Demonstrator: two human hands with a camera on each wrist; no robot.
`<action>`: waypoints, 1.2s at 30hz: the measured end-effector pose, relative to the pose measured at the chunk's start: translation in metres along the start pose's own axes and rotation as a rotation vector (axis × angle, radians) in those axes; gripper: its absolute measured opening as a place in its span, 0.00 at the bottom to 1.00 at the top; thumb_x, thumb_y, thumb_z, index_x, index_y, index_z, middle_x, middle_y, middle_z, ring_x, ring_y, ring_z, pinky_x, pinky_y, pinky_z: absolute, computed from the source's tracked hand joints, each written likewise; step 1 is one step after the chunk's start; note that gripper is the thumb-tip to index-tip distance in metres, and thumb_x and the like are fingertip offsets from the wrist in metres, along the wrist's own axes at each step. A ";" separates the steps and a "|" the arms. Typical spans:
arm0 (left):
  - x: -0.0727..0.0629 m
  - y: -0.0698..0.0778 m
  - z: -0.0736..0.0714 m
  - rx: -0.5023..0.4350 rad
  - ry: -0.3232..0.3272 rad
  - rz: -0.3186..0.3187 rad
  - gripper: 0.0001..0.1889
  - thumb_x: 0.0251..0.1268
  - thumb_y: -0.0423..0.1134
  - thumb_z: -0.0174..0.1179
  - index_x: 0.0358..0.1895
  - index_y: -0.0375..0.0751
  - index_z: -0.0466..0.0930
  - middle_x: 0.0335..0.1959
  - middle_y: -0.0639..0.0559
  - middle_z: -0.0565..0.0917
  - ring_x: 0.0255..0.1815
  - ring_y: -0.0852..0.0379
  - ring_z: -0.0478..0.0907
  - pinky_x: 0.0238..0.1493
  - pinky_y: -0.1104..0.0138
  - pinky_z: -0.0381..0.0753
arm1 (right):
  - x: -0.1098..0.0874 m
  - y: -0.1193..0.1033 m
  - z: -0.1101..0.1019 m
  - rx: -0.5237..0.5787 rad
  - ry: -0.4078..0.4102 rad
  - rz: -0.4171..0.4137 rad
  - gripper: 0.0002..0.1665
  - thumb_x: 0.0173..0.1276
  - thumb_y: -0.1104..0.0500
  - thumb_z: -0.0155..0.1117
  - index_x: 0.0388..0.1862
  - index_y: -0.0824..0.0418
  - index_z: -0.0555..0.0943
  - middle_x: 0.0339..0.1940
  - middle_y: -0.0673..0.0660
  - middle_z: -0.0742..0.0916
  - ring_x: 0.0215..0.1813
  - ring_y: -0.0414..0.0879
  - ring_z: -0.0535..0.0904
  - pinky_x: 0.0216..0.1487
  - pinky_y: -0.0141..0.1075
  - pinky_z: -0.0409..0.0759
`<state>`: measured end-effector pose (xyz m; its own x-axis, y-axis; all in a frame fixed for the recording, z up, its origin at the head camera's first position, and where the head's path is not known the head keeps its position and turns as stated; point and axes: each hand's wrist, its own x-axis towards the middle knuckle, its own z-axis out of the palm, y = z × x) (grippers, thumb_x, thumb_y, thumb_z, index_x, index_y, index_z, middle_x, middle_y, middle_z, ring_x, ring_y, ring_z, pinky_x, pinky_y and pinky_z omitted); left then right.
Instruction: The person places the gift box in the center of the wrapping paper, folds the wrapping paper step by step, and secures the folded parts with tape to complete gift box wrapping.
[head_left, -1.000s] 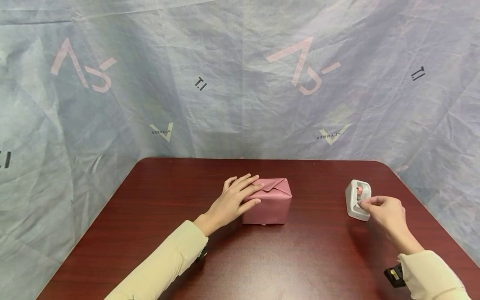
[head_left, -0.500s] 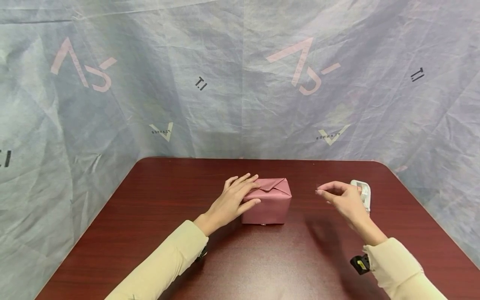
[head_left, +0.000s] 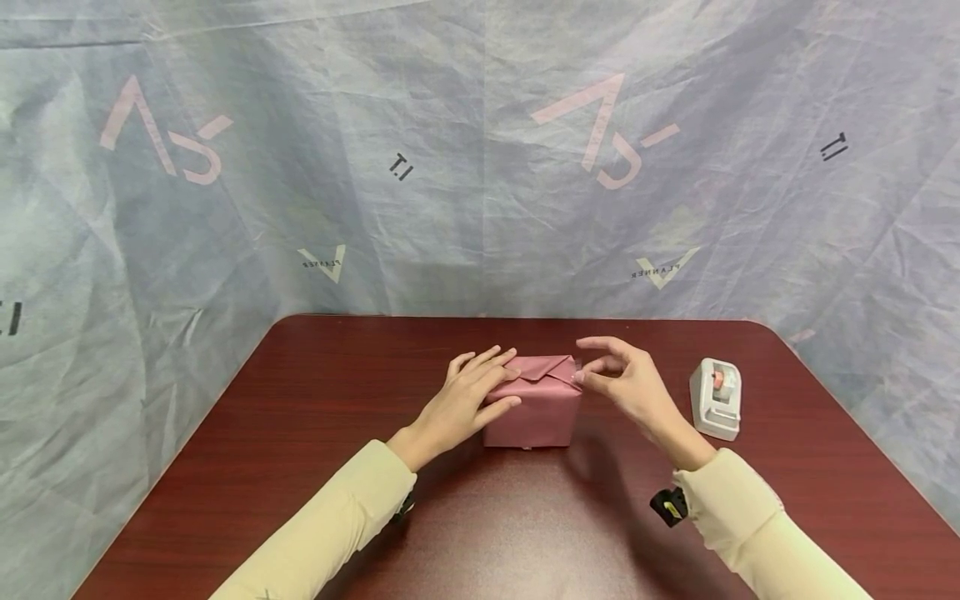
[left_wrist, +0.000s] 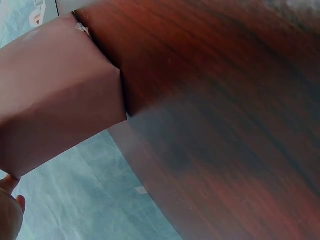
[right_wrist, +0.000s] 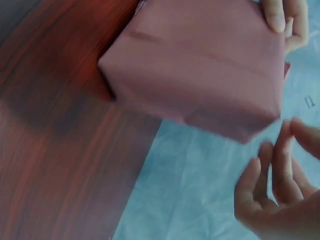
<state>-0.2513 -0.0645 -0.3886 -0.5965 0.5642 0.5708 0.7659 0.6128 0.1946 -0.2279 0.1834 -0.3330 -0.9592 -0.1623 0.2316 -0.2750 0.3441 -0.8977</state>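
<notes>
A box wrapped in pink paper (head_left: 531, 421) stands on the table, its top folded into a pointed flap (head_left: 542, 368). My left hand (head_left: 468, 396) rests over the box's left end, fingers stretched across the top and thumb along the near side. At the right end, my right hand (head_left: 626, 383) pinches a small piece of clear tape (head_left: 578, 365) between thumb and finger, right by the top corner. In the right wrist view, the pinching fingertips are close to the box's corner; the tape itself is hard to make out there.
A white tape dispenser (head_left: 716, 400) with an orange-cored roll stands to the right of the box. The dark red wooden table (head_left: 360, 375) reaches back to a grey printed cloth (head_left: 450, 208) hung behind and at both sides.
My right hand has moved left from the tape dispenser to the box's right end, carrying the piece of tape. The left hand and the box have stayed in place.
</notes>
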 end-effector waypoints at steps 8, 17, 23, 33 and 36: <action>0.000 -0.001 0.001 -0.003 -0.002 -0.003 0.17 0.63 0.53 0.53 0.51 0.51 0.76 0.65 0.50 0.69 0.69 0.54 0.60 0.64 0.50 0.56 | 0.007 -0.008 0.015 0.019 0.011 0.044 0.09 0.60 0.65 0.62 0.37 0.72 0.79 0.32 0.64 0.87 0.30 0.37 0.82 0.33 0.28 0.76; 0.000 -0.001 0.001 -0.005 -0.008 0.001 0.17 0.64 0.53 0.52 0.51 0.50 0.75 0.66 0.52 0.68 0.69 0.53 0.60 0.64 0.51 0.55 | 0.011 -0.013 0.022 0.043 -0.099 -0.020 0.08 0.61 0.66 0.61 0.36 0.71 0.79 0.30 0.66 0.86 0.32 0.43 0.83 0.35 0.31 0.79; 0.000 -0.001 0.000 0.004 -0.009 0.004 0.17 0.65 0.54 0.51 0.51 0.51 0.75 0.66 0.54 0.67 0.69 0.53 0.60 0.64 0.51 0.55 | 0.016 -0.013 0.024 -0.012 -0.129 -0.032 0.07 0.61 0.66 0.61 0.36 0.70 0.80 0.27 0.63 0.86 0.30 0.40 0.82 0.34 0.30 0.79; 0.000 -0.001 0.000 -0.008 -0.019 -0.009 0.17 0.65 0.54 0.50 0.51 0.52 0.74 0.67 0.54 0.66 0.70 0.54 0.59 0.64 0.51 0.54 | 0.018 -0.016 0.032 -0.116 -0.102 -0.006 0.05 0.58 0.65 0.63 0.33 0.66 0.83 0.22 0.57 0.86 0.28 0.39 0.81 0.33 0.28 0.74; 0.000 -0.001 0.000 -0.010 -0.019 -0.009 0.17 0.65 0.54 0.50 0.51 0.52 0.74 0.67 0.55 0.66 0.70 0.54 0.59 0.64 0.52 0.54 | 0.019 -0.016 0.034 -0.141 -0.086 0.011 0.05 0.58 0.64 0.64 0.32 0.65 0.83 0.22 0.57 0.86 0.28 0.40 0.81 0.33 0.28 0.73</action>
<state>-0.2523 -0.0653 -0.3892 -0.6074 0.5695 0.5538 0.7630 0.6123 0.2072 -0.2394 0.1437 -0.3274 -0.9548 -0.2340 0.1834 -0.2765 0.4719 -0.8372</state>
